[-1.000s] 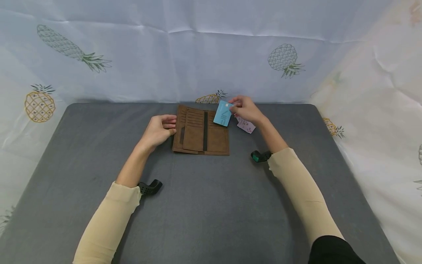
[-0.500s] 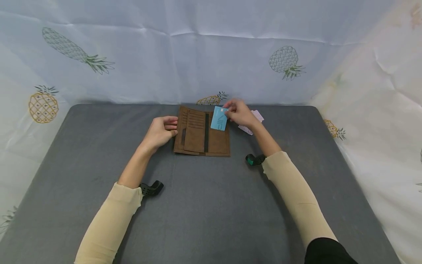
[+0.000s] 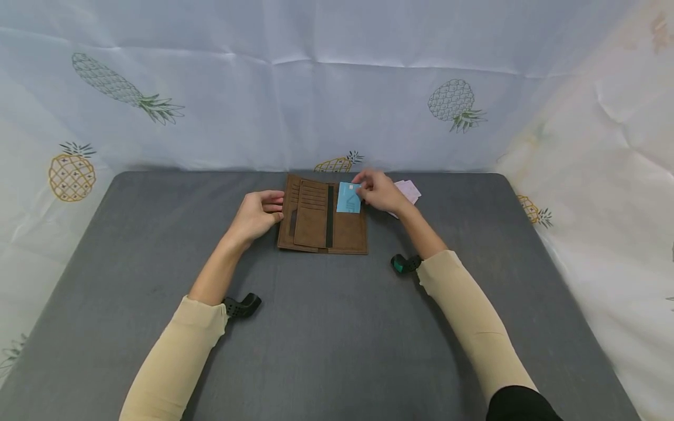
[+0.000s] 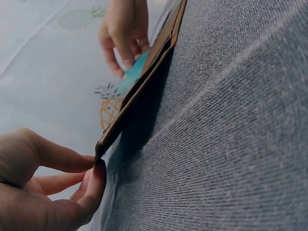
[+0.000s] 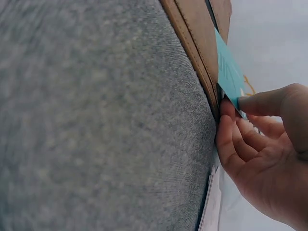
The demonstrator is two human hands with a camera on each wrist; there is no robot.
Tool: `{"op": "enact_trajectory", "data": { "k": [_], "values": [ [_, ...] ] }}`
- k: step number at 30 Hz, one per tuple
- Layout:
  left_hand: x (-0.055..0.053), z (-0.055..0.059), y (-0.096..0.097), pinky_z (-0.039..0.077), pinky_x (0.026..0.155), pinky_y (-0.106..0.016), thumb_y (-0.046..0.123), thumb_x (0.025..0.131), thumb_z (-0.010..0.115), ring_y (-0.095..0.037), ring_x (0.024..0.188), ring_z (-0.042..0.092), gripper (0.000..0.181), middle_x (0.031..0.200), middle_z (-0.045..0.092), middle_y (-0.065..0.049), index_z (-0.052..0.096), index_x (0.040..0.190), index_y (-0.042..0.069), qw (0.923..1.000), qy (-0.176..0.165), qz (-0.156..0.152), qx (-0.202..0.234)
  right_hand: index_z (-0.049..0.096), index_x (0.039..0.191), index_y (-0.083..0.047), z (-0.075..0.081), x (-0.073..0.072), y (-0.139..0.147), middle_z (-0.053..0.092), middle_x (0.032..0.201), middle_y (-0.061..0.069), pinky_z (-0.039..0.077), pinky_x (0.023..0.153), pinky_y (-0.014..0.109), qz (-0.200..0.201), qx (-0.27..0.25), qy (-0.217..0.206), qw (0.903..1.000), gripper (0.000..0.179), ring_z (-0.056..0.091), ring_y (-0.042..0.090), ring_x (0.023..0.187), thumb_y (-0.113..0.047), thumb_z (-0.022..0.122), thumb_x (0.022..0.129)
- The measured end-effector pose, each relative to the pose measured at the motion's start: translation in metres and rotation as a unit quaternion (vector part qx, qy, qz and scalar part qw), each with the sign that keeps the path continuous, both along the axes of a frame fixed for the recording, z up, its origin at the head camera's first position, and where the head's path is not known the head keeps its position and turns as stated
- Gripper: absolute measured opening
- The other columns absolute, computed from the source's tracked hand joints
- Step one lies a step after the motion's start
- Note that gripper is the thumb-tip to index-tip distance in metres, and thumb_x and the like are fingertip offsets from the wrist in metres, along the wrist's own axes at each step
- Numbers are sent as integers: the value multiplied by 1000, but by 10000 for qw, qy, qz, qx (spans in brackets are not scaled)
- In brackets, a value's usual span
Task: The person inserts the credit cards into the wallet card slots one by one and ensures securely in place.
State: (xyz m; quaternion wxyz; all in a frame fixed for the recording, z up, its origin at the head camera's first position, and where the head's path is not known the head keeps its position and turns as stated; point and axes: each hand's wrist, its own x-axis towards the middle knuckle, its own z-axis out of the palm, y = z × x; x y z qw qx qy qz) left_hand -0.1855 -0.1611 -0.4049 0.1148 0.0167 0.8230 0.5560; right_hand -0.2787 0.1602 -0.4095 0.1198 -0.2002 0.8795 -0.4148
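A brown wallet (image 3: pixel 310 227) lies spread open near the far edge of the table, with card slots on its left half and a dark strip down the middle. My left hand (image 3: pixel 255 215) pinches the wallet's left edge between thumb and fingers, and the left wrist view shows that edge raised off the cloth. Between the thumb and fingers of my right hand (image 3: pixel 380 192) is a light blue card (image 3: pixel 347 199). The card overlaps the upper part of the wallet's right half. In the right wrist view the card (image 5: pixel 230 72) stands at a slant along the wallet's slots.
Pink printed paper (image 3: pixel 408 190) lies just right of the wallet, partly behind my right hand. The grey table (image 3: pixel 326 327) ends at a white curtain (image 3: pixel 295 111) printed with pineapples. Black wrist devices (image 3: pixel 242 305) sit under both forearms.
My right hand has brought the blue card left and down onto the wallet's right half, and the card has turned more upright. The left hand keeps its grip on the wallet.
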Motion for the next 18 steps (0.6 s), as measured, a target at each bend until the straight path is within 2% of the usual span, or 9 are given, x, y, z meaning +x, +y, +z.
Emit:
{"op": "enact_trajectory", "data": {
  "k": [9, 18],
  "values": [
    [1, 0, 0, 54, 120, -53, -8, 105, 57, -43, 145, 57, 56, 156, 55, -28, 47, 161, -4, 10000, -24, -3, -31, 65, 133, 3, 2, 4, -1, 63, 90, 6, 43, 70, 32, 254, 386, -59, 9989, 26, 49, 16, 72, -7, 58, 110],
    [0, 1, 1, 54, 119, -53, -8, 105, 57, -44, 144, 57, 56, 156, 55, -29, 47, 160, -5, 10000, 32, -21, -53, 69, 129, 1, 3, 4, -1, 67, 112, 16, 50, 82, 33, 311, 573, -160, 9977, 25, 60, 23, 93, -8, 61, 108]
  ]
}}
